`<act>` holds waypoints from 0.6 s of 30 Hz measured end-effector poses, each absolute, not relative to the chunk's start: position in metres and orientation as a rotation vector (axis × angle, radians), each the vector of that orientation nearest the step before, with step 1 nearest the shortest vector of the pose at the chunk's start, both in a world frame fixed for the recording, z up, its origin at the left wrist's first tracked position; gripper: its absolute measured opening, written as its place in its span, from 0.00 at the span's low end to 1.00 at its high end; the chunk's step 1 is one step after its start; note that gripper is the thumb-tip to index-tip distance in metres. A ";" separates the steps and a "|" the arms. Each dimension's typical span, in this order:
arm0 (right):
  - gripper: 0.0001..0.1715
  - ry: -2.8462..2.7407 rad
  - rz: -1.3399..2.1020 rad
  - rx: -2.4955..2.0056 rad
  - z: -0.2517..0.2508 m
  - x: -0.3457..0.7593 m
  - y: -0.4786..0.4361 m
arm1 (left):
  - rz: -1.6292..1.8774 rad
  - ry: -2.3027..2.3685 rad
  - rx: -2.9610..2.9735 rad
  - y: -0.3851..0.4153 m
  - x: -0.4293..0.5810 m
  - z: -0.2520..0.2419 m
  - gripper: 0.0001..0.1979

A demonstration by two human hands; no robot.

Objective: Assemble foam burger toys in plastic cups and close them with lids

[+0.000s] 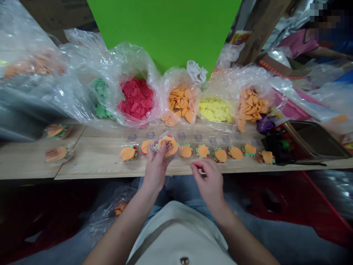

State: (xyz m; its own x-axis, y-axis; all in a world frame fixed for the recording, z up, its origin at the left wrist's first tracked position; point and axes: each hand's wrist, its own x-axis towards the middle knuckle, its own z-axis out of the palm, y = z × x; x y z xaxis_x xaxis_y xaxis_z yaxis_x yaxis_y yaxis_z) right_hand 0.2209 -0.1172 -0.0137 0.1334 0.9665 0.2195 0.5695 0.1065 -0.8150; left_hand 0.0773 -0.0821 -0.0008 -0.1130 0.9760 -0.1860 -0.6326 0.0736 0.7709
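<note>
My left hand (157, 165) is raised over the wooden board (91, 162), fingers closed on a small clear plastic case (167, 145) with an orange, green and red foam stack inside. My right hand (208, 176) hovers just right of it near the board's front edge, thumb and fingertips pinched together; what they hold, if anything, is too small to make out. A row of several similar foam stacks (202, 151) lies along the board beyond both hands. Small clear case parts (198, 137) sit in a line behind them.
Open plastic bags at the back hold green (100, 97), red (136, 97), orange (179, 101), yellow (216, 109) and orange (252, 105) foam pieces. Two packed stacks (56, 141) lie at the left. A dark tray (311, 141) sits right. Another person (309, 42) sits at the far right.
</note>
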 end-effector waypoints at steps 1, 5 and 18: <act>0.09 -1.523 0.680 -1.549 -0.012 0.216 -0.117 | 1.501 0.887 0.526 -0.082 0.077 -0.001 0.15; 0.11 -1.195 1.247 -1.403 -0.014 0.190 -0.102 | 1.526 0.895 0.542 -0.085 0.076 -0.002 0.16; 0.10 -1.840 1.614 -1.155 -0.063 0.109 -0.108 | 1.630 1.604 0.446 -0.109 -0.077 -0.036 0.19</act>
